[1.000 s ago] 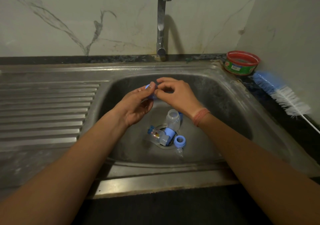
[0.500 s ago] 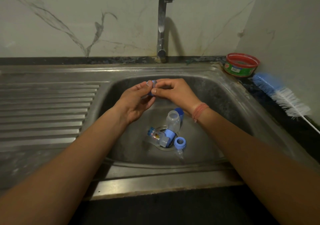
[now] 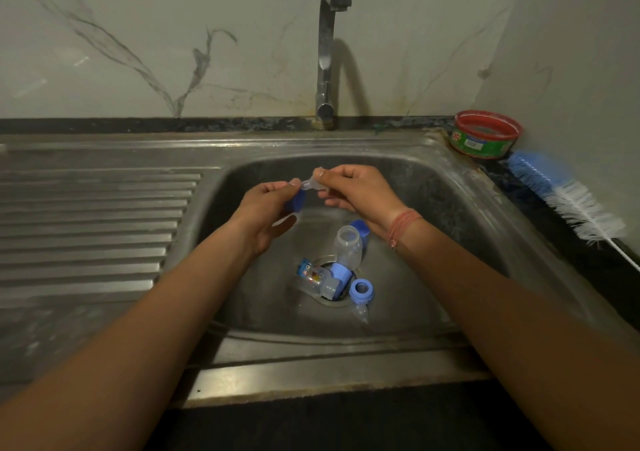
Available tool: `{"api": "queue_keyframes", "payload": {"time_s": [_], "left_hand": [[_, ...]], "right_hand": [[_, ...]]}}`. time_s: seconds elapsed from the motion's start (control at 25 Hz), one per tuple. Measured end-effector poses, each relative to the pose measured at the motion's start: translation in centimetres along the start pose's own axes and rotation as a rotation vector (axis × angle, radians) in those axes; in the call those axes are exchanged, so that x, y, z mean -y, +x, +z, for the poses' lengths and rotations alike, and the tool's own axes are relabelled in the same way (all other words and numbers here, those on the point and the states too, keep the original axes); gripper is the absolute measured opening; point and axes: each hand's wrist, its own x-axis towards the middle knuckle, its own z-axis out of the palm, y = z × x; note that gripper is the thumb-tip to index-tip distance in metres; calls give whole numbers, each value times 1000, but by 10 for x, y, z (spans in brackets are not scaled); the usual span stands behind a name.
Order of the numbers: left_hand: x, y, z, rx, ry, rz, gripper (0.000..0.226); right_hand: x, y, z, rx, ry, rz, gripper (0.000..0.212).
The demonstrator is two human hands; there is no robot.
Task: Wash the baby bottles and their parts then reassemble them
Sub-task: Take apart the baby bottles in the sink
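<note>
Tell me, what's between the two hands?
Head view: a clear soft teat stretches between left hand and right hand; the left also holds a blue ring.

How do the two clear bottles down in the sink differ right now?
The plain clear plastic bottle leans with its open, bare neck up; the clear bottle with colourful printed pictures lies on its side over the drain. The plain one carries no ring; the printed one's neck end sits in a light blue collar. Both lie loose on the steel sink, held by neither hand.

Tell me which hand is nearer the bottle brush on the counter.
Right. The right hand is over the sink, on the side toward the bottle brush; the left hand is farther away, beyond the right hand.
</note>
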Motion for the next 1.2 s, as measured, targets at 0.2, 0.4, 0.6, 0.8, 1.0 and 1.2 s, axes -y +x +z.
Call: {"api": "queue_keyframes", "payload": {"time_s": [0.2,0.4,0.6,0.8,1.0,1.2], "left_hand": [[6,6,-4,-4,175,-80,16],[8,10,-2,-35,316,13,19],[5,6,-4,-57,319,85,14],[-17,-5,-17,-62,301,230,12],[-70,-27,-106,-195,341,379,9],[-103,-39,-257,-608,388,416,10]], "right_hand": [[-3,3,-1,-15,-92,120,29],[-12,6,-4,-3,-380,97,22],[-14,4,-7,28,-727,15,45],[-16,2,-1,43,-754,-34,42],[-14,-5,5,109,-756,-71,42],[-16,-10,1,156,-798,-17,60]]}}
